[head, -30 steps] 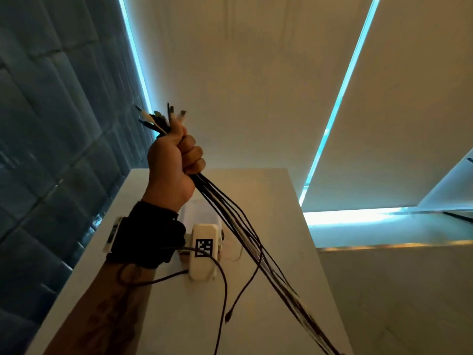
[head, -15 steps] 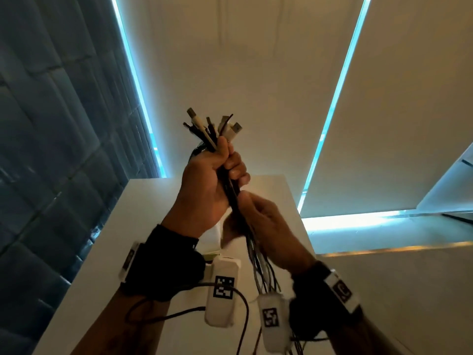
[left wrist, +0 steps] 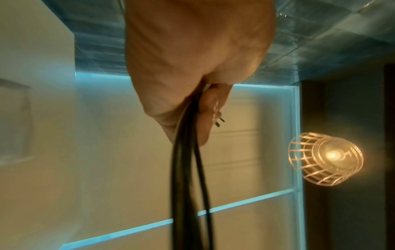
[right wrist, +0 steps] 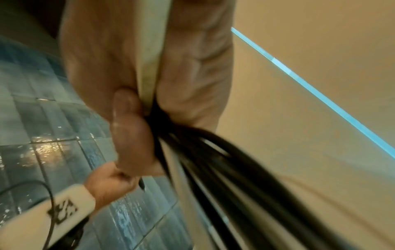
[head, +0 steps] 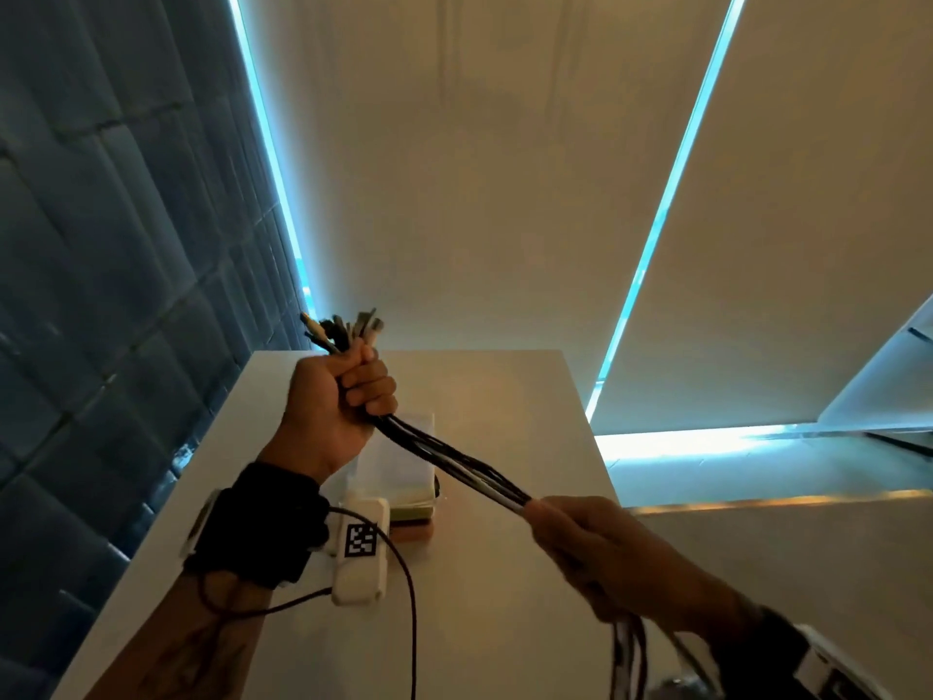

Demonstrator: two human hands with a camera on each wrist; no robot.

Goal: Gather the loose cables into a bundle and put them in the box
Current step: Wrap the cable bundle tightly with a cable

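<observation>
The left hand (head: 335,396) is fisted tight round the cables (head: 454,459) just under their plug ends, which bristle up out of the fist toward 12 o'clock. From there the strands run taut toward 4 o'clock into the right hand (head: 606,553), whose fingers are curled round them lower down; the wrist view shows the dark strands pinched between thumb and palm. Below that hand the tails hang off toward 6 o'clock, out of sight.

This looks like the gathering step: the right hand seems to be stroking down the length to draw the strands straight and together, with the left as the anchor. The bundle is in the air above the white bench (head: 505,623), not yet stowed.

At 12 o'clock from the left wrist, partly hidden by the arm, sits a pale boxy thing (head: 404,462) on the bench. I take it for the box, though I cannot be sure, nor tell whether it stands open.

Next, I judge, the long tails need looping or folding up into the left fist, so the whole lot is short enough to lower in without strays trailing over the edge.
</observation>
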